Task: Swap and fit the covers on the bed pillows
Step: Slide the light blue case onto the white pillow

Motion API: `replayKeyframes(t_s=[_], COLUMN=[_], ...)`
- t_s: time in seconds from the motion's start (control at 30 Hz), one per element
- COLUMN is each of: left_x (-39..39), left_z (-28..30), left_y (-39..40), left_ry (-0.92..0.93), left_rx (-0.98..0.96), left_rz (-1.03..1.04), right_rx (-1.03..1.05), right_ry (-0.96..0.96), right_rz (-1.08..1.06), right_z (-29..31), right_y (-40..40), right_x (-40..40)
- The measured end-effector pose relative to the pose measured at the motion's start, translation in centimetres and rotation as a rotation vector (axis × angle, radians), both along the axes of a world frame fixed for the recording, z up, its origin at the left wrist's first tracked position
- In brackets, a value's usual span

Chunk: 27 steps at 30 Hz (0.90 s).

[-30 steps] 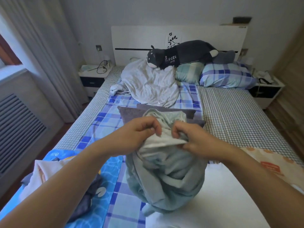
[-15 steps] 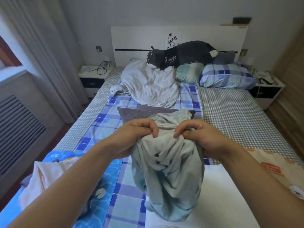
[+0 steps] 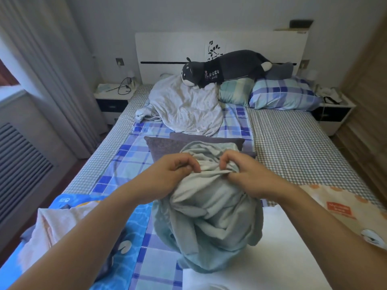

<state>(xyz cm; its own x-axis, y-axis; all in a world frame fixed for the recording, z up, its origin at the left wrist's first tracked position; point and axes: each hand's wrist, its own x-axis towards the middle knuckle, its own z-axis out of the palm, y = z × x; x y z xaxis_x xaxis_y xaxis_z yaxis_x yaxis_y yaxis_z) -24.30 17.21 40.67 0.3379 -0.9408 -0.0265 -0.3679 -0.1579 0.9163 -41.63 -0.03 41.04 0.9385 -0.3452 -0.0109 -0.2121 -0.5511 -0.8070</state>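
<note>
Since a moment ago the pale green cover (image 3: 211, 214) hangs bunched lower, near the bed's (image 3: 293, 147) foot edge. Left hand (image 3: 167, 176) and right hand (image 3: 249, 176) pinch its gathered top; soft, light, best gripped at the opening's hem.

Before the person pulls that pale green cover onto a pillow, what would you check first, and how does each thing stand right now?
1. Left hand pinches the pale green cover: ok.
2. Right hand pinches the same bunched edge: ok.
3. Cover's opening found and spread: cannot tell, the cloth is gathered in folds.
4. Cover right side out: cannot tell.
5. A pillow within reach: ok, the white pillow lies just under the cover, and grey cushions lie beyond it.
6. Cover hangs free of other bedding: not ok, its lower end rests on the white pillow and checked sheet.
</note>
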Motion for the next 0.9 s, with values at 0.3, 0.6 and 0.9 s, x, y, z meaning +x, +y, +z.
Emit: replayKeyframes(t_s=[0.3,0.6,0.9], left_x=[-0.9,-2.6,-3.8], left_z=[0.2,0.3,-1.1], left_y=[0.3,-0.6,-0.7], left_ry=[0.033,0.547,0.045], left_rx=[0.020,-0.072,0.053], left_rz=[0.021,0.395,0.554], right_rx=[0.382,0.368,0.695], right_ry=[-0.240,-0.240,-0.276], right_rz=[-0.174,-0.253,-0.320], right_z=[-0.5,-2.1,-2.6], right_y=[1.5,2.4,4.7], right_x=[1.0,1.1,1.4])
